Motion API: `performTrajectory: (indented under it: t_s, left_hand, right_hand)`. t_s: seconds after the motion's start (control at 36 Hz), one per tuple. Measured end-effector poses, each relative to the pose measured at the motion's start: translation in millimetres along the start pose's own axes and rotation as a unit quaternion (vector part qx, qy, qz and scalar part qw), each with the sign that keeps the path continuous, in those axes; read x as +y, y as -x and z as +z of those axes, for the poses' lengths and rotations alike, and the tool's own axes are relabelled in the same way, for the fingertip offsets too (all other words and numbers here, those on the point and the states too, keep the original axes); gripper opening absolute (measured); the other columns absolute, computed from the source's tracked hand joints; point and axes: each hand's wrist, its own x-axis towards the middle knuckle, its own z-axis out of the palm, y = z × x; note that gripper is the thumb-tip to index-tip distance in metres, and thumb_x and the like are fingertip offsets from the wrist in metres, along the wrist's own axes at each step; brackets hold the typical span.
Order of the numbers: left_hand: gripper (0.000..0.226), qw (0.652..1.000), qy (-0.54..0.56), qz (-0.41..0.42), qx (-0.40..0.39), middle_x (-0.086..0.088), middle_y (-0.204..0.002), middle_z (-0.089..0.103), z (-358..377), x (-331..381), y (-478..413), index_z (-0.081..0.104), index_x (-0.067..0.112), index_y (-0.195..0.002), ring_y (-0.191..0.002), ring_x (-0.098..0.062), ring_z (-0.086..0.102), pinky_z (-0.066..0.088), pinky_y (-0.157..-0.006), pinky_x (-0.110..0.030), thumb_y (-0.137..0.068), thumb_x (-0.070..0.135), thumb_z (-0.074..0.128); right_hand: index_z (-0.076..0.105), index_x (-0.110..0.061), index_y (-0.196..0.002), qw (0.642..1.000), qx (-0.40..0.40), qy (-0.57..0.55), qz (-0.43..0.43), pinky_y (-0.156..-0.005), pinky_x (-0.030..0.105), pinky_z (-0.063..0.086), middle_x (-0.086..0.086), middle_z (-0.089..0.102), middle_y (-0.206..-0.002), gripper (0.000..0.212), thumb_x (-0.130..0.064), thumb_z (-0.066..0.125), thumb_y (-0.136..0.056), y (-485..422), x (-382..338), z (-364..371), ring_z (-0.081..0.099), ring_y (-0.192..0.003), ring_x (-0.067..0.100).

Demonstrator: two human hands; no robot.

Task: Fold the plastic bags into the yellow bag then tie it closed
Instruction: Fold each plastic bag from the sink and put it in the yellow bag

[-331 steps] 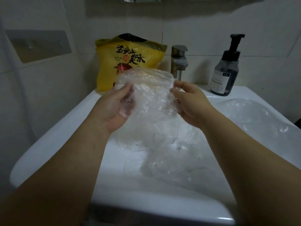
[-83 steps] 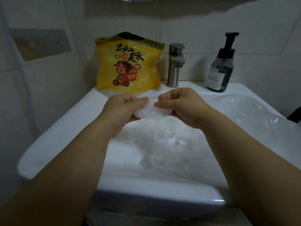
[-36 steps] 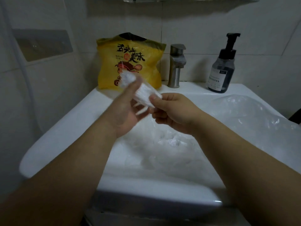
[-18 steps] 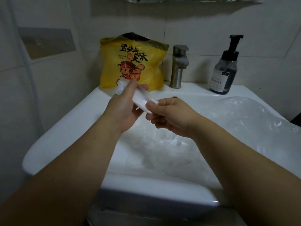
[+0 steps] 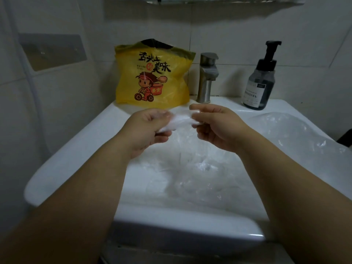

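Both hands grasp one thing: left hand (image 5: pixel 150 126) and right hand (image 5: pixel 215 126) each pinch an end of the folded clear bag (image 5: pixel 181 121). It's held in the air above the sink (image 5: pixel 76 149), just in front of the yellow bag (image 5: pixel 152 77).

The yellow bag stands upright at the back of the sink against the wall, with its mouth open at the top and not yet tied.

Step in hand, as I read it: finish compacting this strip, then stow it.
- Squeeze the air out and keep the folds tight, or it may spring open.
- Hold the wad with one hand and use the other to spread the yellow mouth.
- Push it deep. The yellow bag looks light, so brace it against the wall.
- Leave slack at the top for the knot.

Counts:
- yellow bag: 1
- folded clear bag in the hands: 1
- loose clear bags in basin (image 5: pixel 200 168): overlapping, can't tell how many
- clear bag on right rim (image 5: pixel 295 130): looks like 1
- faucet (image 5: pixel 206 79): 1
- pump bottle (image 5: pixel 261 82): 1
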Motion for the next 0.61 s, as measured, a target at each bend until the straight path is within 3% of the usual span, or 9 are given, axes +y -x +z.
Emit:
performTrajectory:
  t_s: [0.17,0.31,0.5,0.61]
  left_hand:
    - [0.019,0.992,0.115,-0.019,-0.041,-0.002,-0.068,0.067,-2.7,9.5,3.0,0.068,0.013,-0.093,-0.058,-0.007,0.066,0.053,-0.052,-0.014,-0.095,0.003,0.052]
    - [0.025,0.992,0.109,-0.027,-0.051,-0.005,-0.062,0.066,-1.9,10.4,4.4,0.067,0.007,-0.084,-0.057,-0.009,0.067,0.054,-0.052,-0.016,-0.094,-0.005,0.048]
    - [0.013,1.0,0.025,-0.006,-0.003,-0.004,-0.074,0.061,1.3,4.9,0.3,0.066,0.007,-0.079,-0.057,-0.006,0.062,0.053,-0.053,-0.015,-0.09,0.013,0.064]
    - [0.006,1.0,-0.006,0.009,0.026,-0.005,-0.092,0.061,0.3,-0.2,-3.2,0.065,0.013,-0.085,-0.07,-0.008,0.063,0.053,-0.057,-0.015,-0.089,0.009,0.066]
  right_hand:
    - [0.066,-0.007,-0.097,1.0,-0.007,-0.011,0.001,-0.051,0.024,0.044,0.014,0.056,-0.071,0.022,0.005,0.048,-0.093,-0.4,-2.9,-3.1,0.05,-0.055,0.015]
    - [0.063,-0.003,-0.086,1.0,-0.004,0.009,-0.002,-0.049,0.024,0.045,0.012,0.054,-0.067,0.021,0.004,0.044,-0.091,-2.0,-2.9,-3.4,0.051,-0.055,0.017]
    - [0.065,-0.001,-0.084,0.997,-0.019,0.076,-0.021,-0.057,0.023,0.051,0.008,0.056,-0.069,0.015,-0.013,0.06,-0.092,-2.7,-0.6,-4.9,0.053,-0.059,0.016]
    - [0.065,-0.002,-0.097,0.995,-0.009,0.101,-0.012,-0.062,0.021,0.056,0.01,0.064,-0.089,0.012,-0.005,0.066,-0.085,-4.4,2.6,-4.0,0.062,-0.072,0.015]
